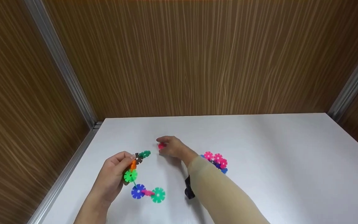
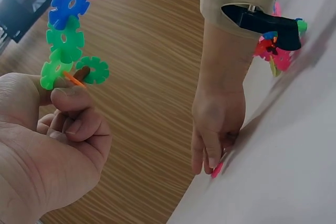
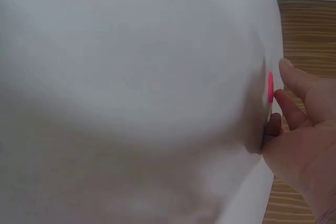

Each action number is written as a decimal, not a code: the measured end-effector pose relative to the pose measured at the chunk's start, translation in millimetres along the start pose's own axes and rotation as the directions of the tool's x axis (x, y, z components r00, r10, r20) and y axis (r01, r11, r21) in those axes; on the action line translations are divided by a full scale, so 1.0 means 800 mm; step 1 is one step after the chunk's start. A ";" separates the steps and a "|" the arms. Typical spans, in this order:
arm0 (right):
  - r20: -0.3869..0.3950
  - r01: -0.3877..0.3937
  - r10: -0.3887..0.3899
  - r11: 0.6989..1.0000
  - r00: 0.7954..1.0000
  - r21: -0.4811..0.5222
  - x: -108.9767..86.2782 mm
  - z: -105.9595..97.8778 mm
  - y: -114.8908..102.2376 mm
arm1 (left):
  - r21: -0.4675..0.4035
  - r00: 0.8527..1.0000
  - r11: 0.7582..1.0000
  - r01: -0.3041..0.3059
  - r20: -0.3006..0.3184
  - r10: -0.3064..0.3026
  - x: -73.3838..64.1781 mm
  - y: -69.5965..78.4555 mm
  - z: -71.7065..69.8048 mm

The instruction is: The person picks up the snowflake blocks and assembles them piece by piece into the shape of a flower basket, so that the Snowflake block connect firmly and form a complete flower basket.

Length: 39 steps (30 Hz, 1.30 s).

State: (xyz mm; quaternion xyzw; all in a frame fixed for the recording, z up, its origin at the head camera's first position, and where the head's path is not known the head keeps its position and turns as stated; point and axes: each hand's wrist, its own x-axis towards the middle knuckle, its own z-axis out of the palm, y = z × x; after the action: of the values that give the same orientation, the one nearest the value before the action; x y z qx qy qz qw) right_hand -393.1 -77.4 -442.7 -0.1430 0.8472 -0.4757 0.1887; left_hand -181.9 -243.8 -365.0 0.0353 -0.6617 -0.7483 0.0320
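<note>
My left hand [image 1: 114, 170] pinches a linked chain of plastic snowflake discs near its brown and orange discs. From the grip, the chain runs down through a light green disc [image 1: 130, 175], a blue disc [image 1: 138, 191] and a pink one to a green disc [image 1: 158, 195]. A dark green disc [image 1: 145, 154] forms its upper end. Farther forward, my right hand [image 1: 173, 147] reaches down to a single pink disc [image 1: 161, 146] on the white table. In the right wrist view, a fingertip is at the edge of that pink disc [image 3: 271, 87], with thumb and fingers spread apart.
A pile of pink and blue discs [image 1: 218, 158] lies on the table [image 1: 275, 149] beyond my right forearm, partly hidden by the sleeve. A black device [image 1: 189, 188] sits at the right wrist. Wood-grain panels [image 1: 197, 62] stand behind and at both sides.
</note>
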 end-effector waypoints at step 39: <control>0.076 0.301 -0.354 0.874 0.932 0.381 -0.185 -0.097 -0.004 | 0.096 0.994 0.995 -0.013 0.107 0.003 0.033 -0.017 0.048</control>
State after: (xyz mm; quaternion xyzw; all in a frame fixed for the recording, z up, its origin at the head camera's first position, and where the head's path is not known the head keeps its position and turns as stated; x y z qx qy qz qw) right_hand -296.8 41.9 -375.4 -0.2813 0.6921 -0.6374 0.1888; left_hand -212.2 -206.4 -374.2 -0.0059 -0.6981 -0.7160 -0.0020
